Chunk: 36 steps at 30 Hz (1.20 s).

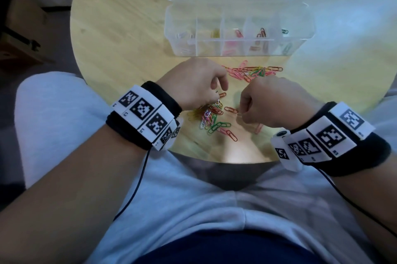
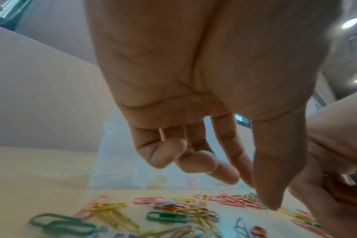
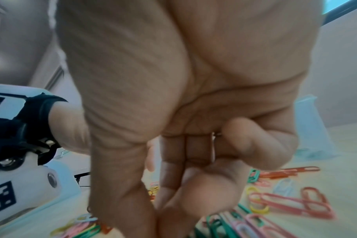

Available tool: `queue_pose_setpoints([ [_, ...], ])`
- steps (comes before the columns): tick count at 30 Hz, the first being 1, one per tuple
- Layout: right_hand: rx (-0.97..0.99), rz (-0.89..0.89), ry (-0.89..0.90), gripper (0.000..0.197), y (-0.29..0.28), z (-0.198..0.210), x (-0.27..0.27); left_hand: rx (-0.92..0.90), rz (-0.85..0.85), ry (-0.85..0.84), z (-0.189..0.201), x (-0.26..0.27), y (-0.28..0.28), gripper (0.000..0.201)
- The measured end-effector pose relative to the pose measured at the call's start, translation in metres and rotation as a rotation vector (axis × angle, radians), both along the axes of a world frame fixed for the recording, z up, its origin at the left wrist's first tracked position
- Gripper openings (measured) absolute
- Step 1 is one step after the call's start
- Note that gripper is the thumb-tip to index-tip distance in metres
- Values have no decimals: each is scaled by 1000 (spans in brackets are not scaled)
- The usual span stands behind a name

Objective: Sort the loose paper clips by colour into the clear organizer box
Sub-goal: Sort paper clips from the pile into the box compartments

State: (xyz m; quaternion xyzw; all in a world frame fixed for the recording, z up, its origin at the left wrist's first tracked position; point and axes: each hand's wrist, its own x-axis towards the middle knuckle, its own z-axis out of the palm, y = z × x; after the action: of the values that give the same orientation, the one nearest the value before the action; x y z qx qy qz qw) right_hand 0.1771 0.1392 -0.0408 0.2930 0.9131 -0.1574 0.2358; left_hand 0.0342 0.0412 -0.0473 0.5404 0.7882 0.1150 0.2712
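The loose paper clips (image 1: 214, 113) lay in two scatters on the round wooden table (image 1: 120, 34), pointing every which way. The nearer heap sat under the hands, and the farther heap (image 1: 253, 71) stretched with its long axis from nine to three o'clock just short of the organizer box (image 1: 236, 27).

That clear box stood at twelve o'clock from the hands, lid open, its long side running nine to three. Its compartments held sorted clips: pale ones at the nine o'clock end, then yellow, pink, dark red and orange, and green at the three o'clock end.

The left hand (image 1: 193, 82) hovered knuckles-up over the near heap, fingers loosely curled, holding nothing I could see. The right hand (image 1: 266, 104) was bunched, thumb and forefinger pinching a pale clip (image 1: 238, 114); the right wrist view showed thin wire tucked behind its curled fingers (image 3: 255, 141).
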Motion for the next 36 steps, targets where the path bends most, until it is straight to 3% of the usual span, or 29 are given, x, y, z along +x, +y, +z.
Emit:
queue_pose_setpoints([
  [6, 46, -63, 81, 4, 7, 1, 4, -55, -60, 99, -9, 4, 3, 21],
  [17, 40, -76, 38, 13, 4, -1, 2, -93, 30, 89, -11, 2, 7, 13],
  [23, 60, -53, 7, 18, 2, -4, 0, -47, -48, 56, -12, 5, 5, 36],
  [26, 69, -41, -10, 24, 1, -6, -1, -85, -54, 75, -12, 7, 6, 29],
  [30, 81, -44, 22, 14, -1, -2, 2, -81, -27, 85, -11, 7, 7, 17],
  [36, 134, -37, 16, 10, 1, 3, 2, -4, 51, 31, -11, 2, 6, 18],
])
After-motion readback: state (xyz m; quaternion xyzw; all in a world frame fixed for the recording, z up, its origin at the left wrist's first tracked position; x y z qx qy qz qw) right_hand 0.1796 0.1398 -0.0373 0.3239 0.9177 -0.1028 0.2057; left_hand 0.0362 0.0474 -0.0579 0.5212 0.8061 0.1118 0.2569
